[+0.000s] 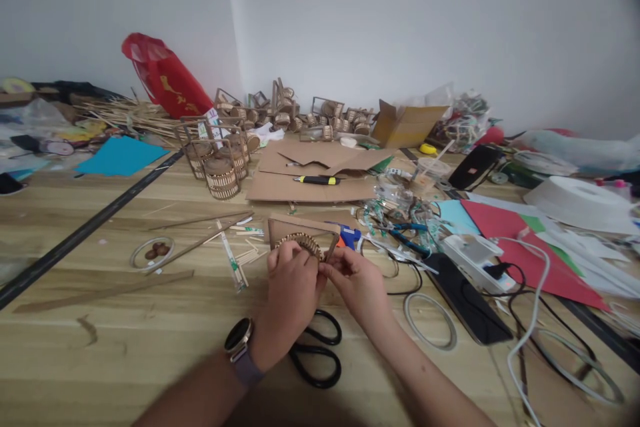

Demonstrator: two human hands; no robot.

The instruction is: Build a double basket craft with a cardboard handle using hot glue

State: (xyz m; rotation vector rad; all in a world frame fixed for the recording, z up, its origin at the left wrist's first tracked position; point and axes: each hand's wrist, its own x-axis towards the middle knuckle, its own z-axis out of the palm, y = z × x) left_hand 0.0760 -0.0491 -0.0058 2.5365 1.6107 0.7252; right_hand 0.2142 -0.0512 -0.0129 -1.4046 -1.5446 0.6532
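My left hand [293,277], with a watch on the wrist, is closed on a small round basket [303,238] made of short pale sticks with a brown cardboard frame [285,225] around it. The thumb and fingers of my right hand [357,280] pinch the frame's near right corner. Fingertips of both hands meet there and hide that part. Just behind the basket lies a blue and orange glue gun [350,235]. Black-handled scissors [320,350] rest on the table below my hands, partly covered by the left one.
Cardboard sheets [270,187] bear a yellow and black utility knife [317,180]. Similar finished baskets [223,177] stand at the left. Sticks, brown strips [107,290] and a tape ring [430,321] lie around. A phone [467,297], power strip [480,263] and cables crowd the right.
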